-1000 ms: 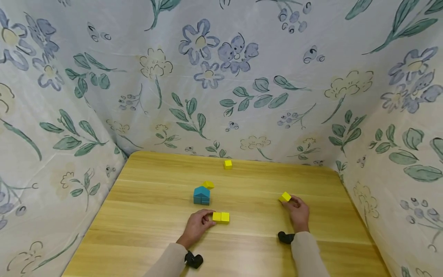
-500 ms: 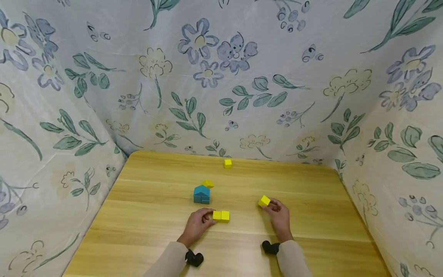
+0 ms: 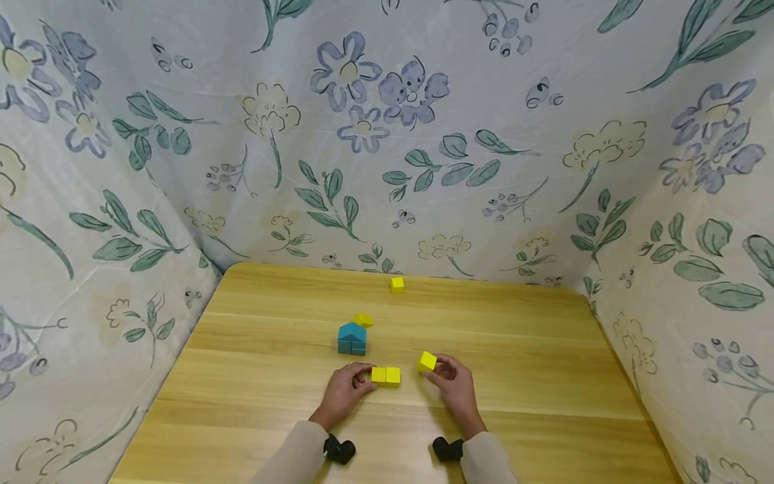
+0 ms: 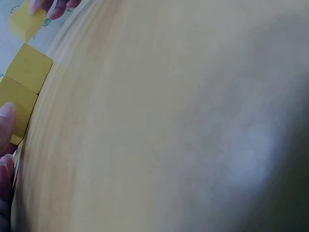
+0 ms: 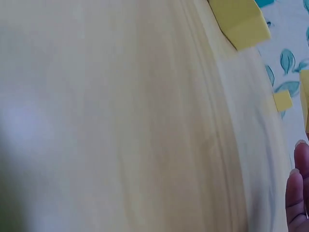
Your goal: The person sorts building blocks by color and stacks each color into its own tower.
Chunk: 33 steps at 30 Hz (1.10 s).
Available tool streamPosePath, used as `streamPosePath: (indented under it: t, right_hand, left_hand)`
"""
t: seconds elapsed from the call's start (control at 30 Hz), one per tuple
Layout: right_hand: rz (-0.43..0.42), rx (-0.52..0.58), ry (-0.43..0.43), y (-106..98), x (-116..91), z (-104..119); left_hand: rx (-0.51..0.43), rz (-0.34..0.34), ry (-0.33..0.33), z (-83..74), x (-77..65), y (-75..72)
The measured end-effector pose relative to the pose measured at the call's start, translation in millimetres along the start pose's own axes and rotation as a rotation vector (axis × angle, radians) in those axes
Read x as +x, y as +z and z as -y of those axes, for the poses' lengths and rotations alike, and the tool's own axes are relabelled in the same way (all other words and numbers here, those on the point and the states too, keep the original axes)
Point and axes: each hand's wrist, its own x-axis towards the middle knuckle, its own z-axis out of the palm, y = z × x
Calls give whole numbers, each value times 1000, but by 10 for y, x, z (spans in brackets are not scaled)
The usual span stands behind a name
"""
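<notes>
Two yellow cubes sit side by side, touching, on the wooden table: a left cube (image 3: 378,376) and a right cube (image 3: 393,377). The left hand (image 3: 343,394) pinches the left one between thumb and fingers; its thumb (image 4: 6,125) lies on that cube in the left wrist view. Just right of the pair, the right hand (image 3: 457,390) holds a third yellow cube (image 3: 426,361), tilted, by its fingertips. That cube (image 4: 26,21) shows close beyond the pair in the left wrist view. The right wrist view catches only some right fingers (image 5: 295,193) and part of the cube.
Behind the left hand stands a small blue house-shaped stack (image 3: 353,339) with a triangular top. A yellow block (image 3: 364,320) peeks out behind it. Another yellow cube (image 3: 397,285) lies near the table's back edge. Flowered cloth (image 3: 447,202) surrounds the table (image 3: 242,376) at back and sides.
The right hand has carried its yellow cube leftward across the table, close to the pair. The left hand and the two cubes beside it have stayed in place.
</notes>
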Motion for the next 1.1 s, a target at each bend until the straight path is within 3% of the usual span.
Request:
streamPosePath:
  t: [0.23, 0.73, 1.1]
  right_hand:
    - [86, -35, -60, 210, -90, 28]
    - [145, -81, -212, 489, -136, 167]
    - [227, -94, -228, 604, -112, 154]
  left_hand:
    - [-1, -8, 31, 32, 5, 19]
    - [13, -13, 51, 32, 13, 3]
    - [31, -11, 34, 16, 19, 4]
